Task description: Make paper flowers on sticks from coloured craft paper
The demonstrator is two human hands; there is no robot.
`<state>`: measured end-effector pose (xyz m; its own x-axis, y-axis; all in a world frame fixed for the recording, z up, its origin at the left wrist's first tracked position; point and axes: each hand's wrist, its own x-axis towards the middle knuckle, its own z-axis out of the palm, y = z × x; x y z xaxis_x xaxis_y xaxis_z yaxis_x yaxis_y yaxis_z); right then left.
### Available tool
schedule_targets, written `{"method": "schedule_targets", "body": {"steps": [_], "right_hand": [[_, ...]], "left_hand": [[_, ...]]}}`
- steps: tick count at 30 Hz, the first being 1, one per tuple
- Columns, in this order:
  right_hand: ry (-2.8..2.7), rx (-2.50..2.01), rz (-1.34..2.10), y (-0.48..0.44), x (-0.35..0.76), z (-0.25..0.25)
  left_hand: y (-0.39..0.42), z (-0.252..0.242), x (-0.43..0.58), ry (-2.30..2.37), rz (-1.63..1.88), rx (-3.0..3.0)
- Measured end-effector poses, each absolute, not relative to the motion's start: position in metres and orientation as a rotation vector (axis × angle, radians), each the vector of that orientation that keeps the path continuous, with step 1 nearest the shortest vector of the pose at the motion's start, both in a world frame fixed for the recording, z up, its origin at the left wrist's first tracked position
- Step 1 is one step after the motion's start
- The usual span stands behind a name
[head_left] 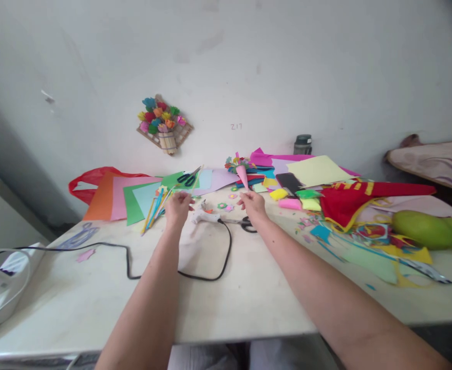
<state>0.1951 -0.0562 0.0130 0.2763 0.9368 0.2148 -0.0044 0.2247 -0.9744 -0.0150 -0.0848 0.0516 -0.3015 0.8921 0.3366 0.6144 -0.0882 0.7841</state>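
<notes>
My left hand [179, 206] is over the middle of the table, fingers bent together; whatever it holds, if anything, is too small to name. To its right, my right hand [253, 204] has its fingertips drawn in near the tip of a pink paper cone [242, 176]; I cannot make out anything between them. Between the hands lies a white glue gun [206, 216] with a black cord. Small paper flowers [222, 205] rest just behind it. Black-handled scissors [248, 224] lie by my right wrist.
Coloured paper sheets [101, 198] and pencils [154, 210] lie at left, with a power strip [10, 277] at the near left. At right are a phone [288, 182], a red cloth [341, 205], paper scraps and a green object [422, 228]. A bottle [302, 145] stands behind.
</notes>
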Motion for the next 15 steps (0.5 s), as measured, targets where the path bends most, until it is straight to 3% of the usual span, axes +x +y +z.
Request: {"method": "schedule_targets", "body": {"steps": [6,15], "right_hand": [[-0.794,-1.003,1.135,-0.058,0.205,0.026],[-0.839,-0.865,1.193,-0.062,0.201,0.027]], "left_hand": [[-0.098,0.051,0.032,1.372,1.216,1.622],[-0.117,0.055,0.050,1.277,0.864,1.550]]}}
